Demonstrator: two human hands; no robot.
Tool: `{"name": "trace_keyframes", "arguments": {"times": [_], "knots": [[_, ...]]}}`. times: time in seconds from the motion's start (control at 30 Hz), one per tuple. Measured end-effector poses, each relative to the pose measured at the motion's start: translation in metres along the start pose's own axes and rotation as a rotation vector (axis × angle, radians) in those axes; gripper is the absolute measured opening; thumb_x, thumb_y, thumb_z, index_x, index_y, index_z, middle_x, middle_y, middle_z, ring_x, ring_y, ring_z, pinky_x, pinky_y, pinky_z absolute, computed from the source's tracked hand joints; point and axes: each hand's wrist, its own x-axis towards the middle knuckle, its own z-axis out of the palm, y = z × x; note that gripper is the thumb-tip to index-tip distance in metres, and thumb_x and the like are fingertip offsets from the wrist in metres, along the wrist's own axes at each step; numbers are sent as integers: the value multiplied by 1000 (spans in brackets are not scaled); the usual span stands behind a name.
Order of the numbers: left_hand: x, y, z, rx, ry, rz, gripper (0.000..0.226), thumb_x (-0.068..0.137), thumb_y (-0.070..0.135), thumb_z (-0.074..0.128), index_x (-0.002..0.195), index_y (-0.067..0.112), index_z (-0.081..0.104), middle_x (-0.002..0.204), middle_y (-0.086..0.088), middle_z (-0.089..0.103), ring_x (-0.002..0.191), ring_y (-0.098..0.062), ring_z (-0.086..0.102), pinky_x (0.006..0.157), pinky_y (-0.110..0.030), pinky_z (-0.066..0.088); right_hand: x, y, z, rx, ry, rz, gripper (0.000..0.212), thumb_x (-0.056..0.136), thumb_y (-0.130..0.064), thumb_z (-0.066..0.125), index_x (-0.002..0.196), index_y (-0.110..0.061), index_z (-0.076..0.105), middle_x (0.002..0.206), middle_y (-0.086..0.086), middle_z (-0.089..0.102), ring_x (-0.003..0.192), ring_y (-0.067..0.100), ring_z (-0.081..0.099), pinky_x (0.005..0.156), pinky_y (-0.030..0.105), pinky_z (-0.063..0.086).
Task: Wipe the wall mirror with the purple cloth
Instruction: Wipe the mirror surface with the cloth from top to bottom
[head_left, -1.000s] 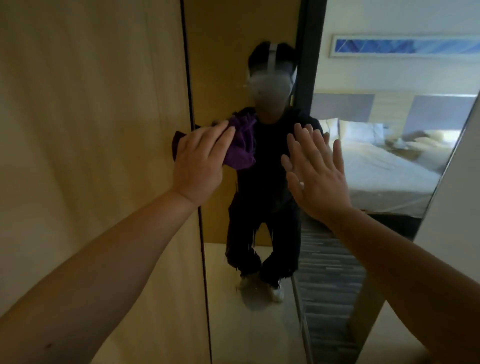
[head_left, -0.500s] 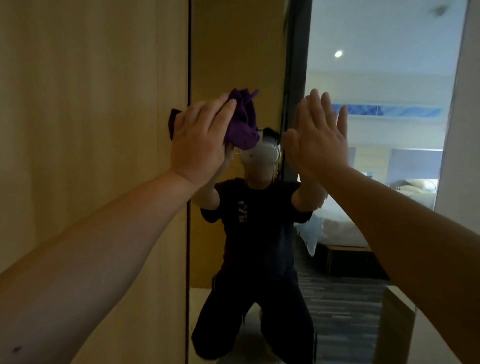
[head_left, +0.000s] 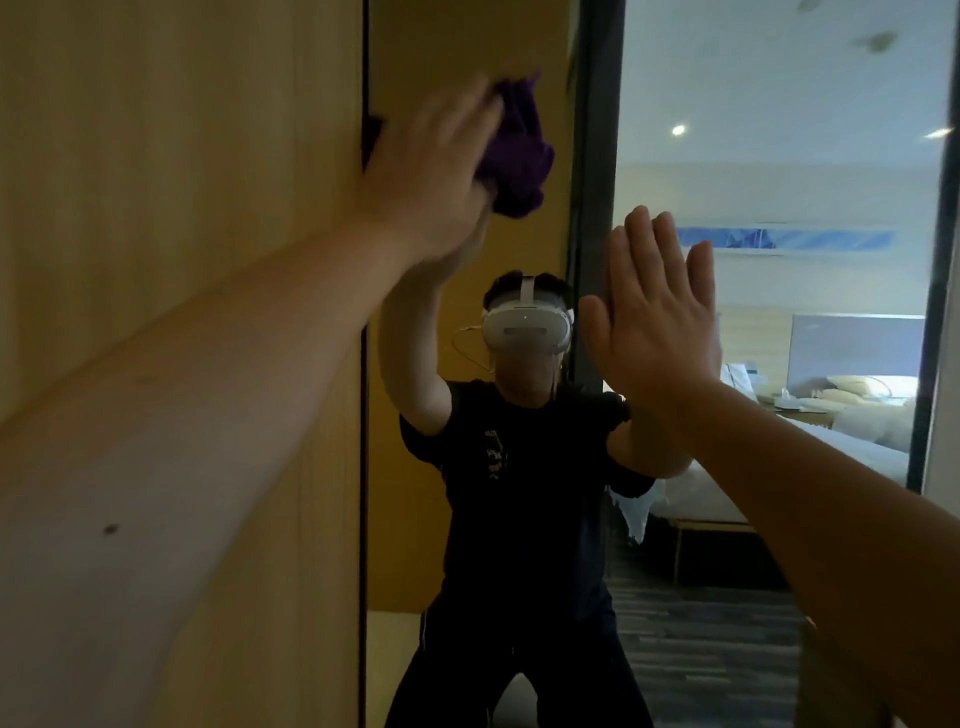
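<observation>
The tall wall mirror (head_left: 779, 156) fills the middle and right of the view, set beside a wooden panel. My left hand (head_left: 426, 171) is raised high near the mirror's left edge and presses the bunched purple cloth (head_left: 519, 156) against the glass; the hand is blurred by motion. My right hand (head_left: 654, 317) lies flat on the glass lower down and to the right, fingers straight and together, holding nothing. The mirror shows a crouching person in dark clothes with both arms raised.
A light wooden wall panel (head_left: 182, 208) stands left of the mirror's dark edge (head_left: 364, 467). A white wall strip (head_left: 948, 415) borders the mirror on the right. Reflected in the glass are a bed, pillows, a blue picture and ceiling lights.
My left hand has moved upward along the glass with the cloth. The view has tilted up. My right hand stays flat on the glass, now lower relative to the left hand.
</observation>
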Motion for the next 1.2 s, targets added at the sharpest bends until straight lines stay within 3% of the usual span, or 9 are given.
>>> {"name": "trace_keyframes", "arguments": {"times": [0.13,0.33,0.5,0.63,0.73,0.8,0.9,1.07,1.2], "knots": [[-53,5,30,23,-5,165,65,96,44,41,152,12,31,161,-10,23,148,-27,21,119,-45,16,0,0,0,-3,7,-8,67,105,-51,17,158,-11,10,167,10,2,153,25,-6,123,53,-1],[-171,35,50,-14,57,216,64,93,39,59,147,8,42,158,-12,31,146,-29,28,116,-48,26,1,0,-2,51,30,-3,68,104,-52,20,157,-10,14,166,12,6,153,28,-2,123,53,0],[-318,74,71,-38,-73,282,76,86,39,67,149,12,35,159,-12,28,148,-30,23,118,-50,22,-6,-3,-3,87,45,2,62,106,-47,25,156,-10,22,165,12,12,153,27,2,123,52,0],[-380,86,76,-30,-175,276,63,90,30,61,148,19,39,156,-3,35,146,-24,29,114,-44,31,-16,-4,-8,88,18,-11,59,107,-43,25,156,-11,23,166,10,13,153,25,1,123,51,1],[-360,84,64,-129,-147,252,45,96,19,52,141,19,48,149,-2,44,131,-24,49,99,-44,44,-17,2,-15,119,-20,-34,58,107,-43,27,156,-12,22,166,9,12,153,22,-1,124,48,0],[-325,81,52,-201,-72,182,52,89,10,65,137,15,48,142,-6,47,121,-27,54,90,-47,47,-21,17,-20,133,-7,7,60,106,-44,25,157,-13,20,166,9,10,153,23,-2,124,48,0],[-230,68,27,-221,75,23,69,77,11,81,137,10,47,137,-13,51,120,-31,48,100,-47,37,-30,51,-21,84,-18,112,63,103,-46,19,157,-14,17,166,10,6,153,25,-3,123,51,0],[-42,58,-13,-155,200,-120,50,94,24,40,141,13,48,142,-8,51,126,-31,48,105,-42,36,-38,71,-7,25,-17,81,63,105,-48,12,159,-15,15,167,7,4,154,23,-5,123,52,2],[30,71,-9,-71,53,-45,52,99,20,46,150,16,34,157,-5,33,143,-28,30,116,-43,25,-39,76,-2,30,24,80,62,106,-48,11,158,-15,16,167,6,6,154,22,-4,124,52,2]]}}
